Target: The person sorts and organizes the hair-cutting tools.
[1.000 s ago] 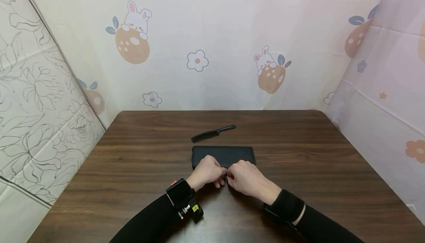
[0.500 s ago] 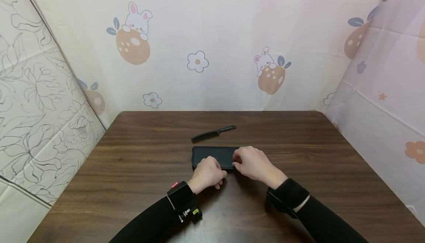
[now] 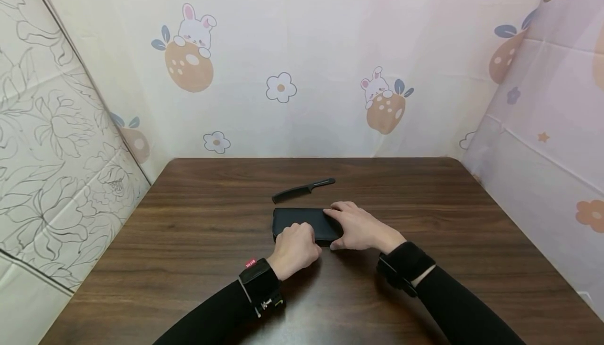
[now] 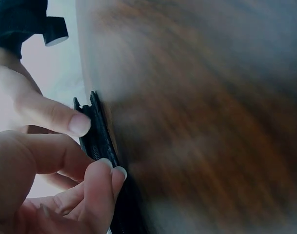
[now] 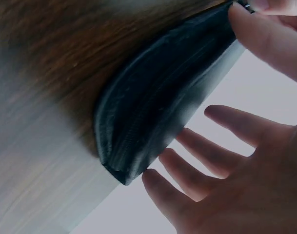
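Note:
A flat black zip case (image 3: 296,216) lies on the wooden table, its long zipped edge towards me. My left hand (image 3: 295,249) is at the middle of that front edge; in the left wrist view its thumb and fingertips pinch at the zipper (image 4: 95,152), hiding the pull. Over the case's right end is my right hand (image 3: 363,228), its fingers spread across the top and its thumb at the front edge. In the right wrist view these fingers (image 5: 226,158) look nearly straight, their tips at the case's upper edge. The right end of the zipper track is visible there.
A black comb (image 3: 294,193) lies just behind the case, its handle pointing right. The brown wooden table (image 3: 212,203) reaches back to a patterned curtain (image 3: 321,114). Black cuffs with cameras are strapped round both wrists.
My right hand has left the front edge beside my left hand, moved right and spread over the case's right end. The left hand has stayed at the front edge, turning slightly.

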The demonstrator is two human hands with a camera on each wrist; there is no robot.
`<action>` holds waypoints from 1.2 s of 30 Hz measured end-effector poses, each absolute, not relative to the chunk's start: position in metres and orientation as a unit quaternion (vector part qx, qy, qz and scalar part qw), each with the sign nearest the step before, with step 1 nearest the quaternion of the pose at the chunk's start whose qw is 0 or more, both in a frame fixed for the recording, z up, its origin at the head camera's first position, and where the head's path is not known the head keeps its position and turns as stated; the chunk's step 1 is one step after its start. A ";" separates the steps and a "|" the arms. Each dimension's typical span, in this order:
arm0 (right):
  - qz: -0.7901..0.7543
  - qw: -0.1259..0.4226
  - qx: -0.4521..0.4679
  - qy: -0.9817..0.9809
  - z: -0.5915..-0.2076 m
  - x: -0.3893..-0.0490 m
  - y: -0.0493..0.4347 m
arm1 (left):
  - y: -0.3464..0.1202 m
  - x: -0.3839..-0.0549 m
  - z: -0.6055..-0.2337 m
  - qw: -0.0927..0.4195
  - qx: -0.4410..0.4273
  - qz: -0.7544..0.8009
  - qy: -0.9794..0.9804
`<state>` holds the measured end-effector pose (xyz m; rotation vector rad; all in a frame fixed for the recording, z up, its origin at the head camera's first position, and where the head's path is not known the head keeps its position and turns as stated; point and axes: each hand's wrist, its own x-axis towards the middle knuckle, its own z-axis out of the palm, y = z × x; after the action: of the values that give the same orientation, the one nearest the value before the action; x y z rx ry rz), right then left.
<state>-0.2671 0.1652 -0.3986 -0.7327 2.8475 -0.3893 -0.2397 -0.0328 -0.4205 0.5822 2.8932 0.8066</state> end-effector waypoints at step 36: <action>-0.091 0.138 -0.228 0.959 -0.401 -0.287 0.163 | -0.034 -0.243 -0.420 0.052 0.225 0.233 0.945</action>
<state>-0.2867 0.1627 -0.4010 -0.6609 2.7756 -0.2633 -0.2429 -0.0341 -0.4203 0.6840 2.8745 0.7077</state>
